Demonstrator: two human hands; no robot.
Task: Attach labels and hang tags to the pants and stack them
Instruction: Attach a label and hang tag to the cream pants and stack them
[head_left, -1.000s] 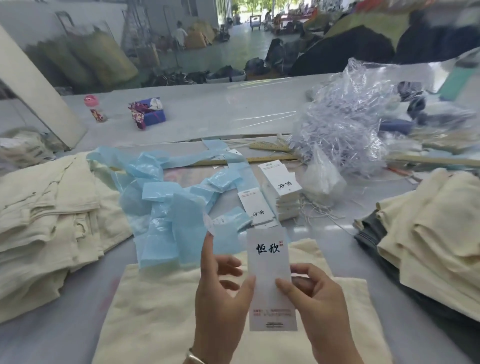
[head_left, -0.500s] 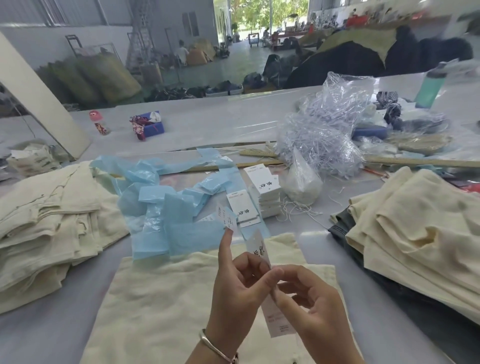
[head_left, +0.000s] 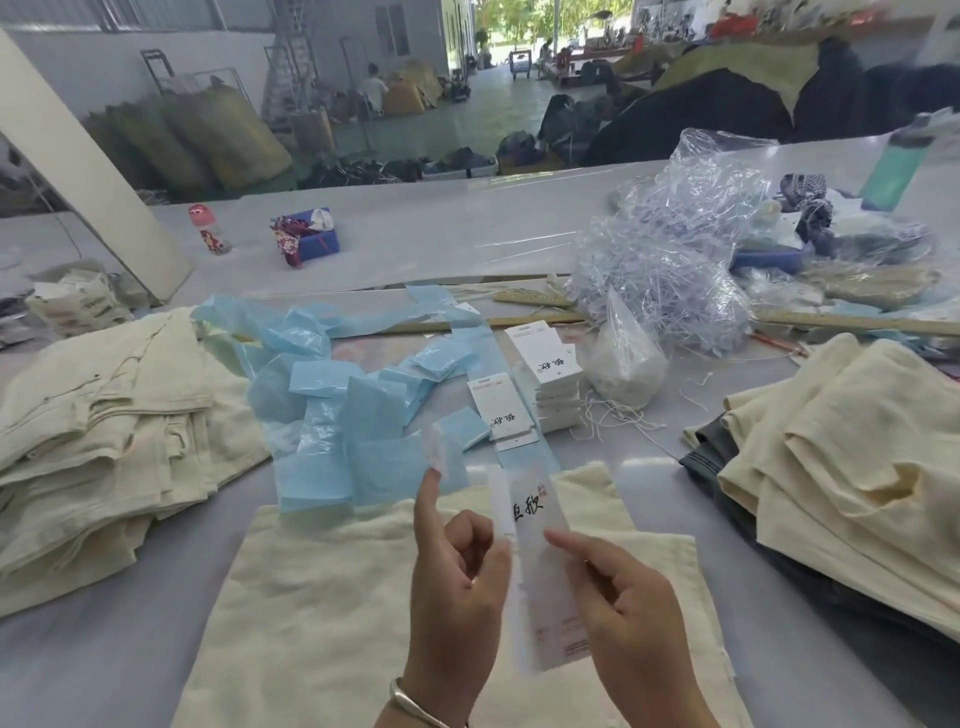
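Observation:
A white hang tag (head_left: 540, 566) with black characters is held upright between both hands above cream pants (head_left: 311, 597) lying flat on the table. My left hand (head_left: 457, 587) pinches the tag's left edge; its index finger points up with a small white label (head_left: 434, 451) stuck on the tip. My right hand (head_left: 628, 623) grips the tag's right side with thumb and fingers. A stack of white hang tags (head_left: 548, 374) sits behind, beside blue backing strips (head_left: 358, 410).
Cream pants are piled at the left (head_left: 98, 415) and at the right (head_left: 852, 467). A clear bag of plastic fasteners (head_left: 670, 260) and a small white bag (head_left: 626, 358) lie behind the tags. Wooden rulers (head_left: 841, 323), a green bottle (head_left: 896, 166) and a small red-capped bottle (head_left: 208, 228) stand farther back.
The tag, turned edge-on half a second ago, faces me again. The hands have spread apart slightly, and my left index finger still carries the small label.

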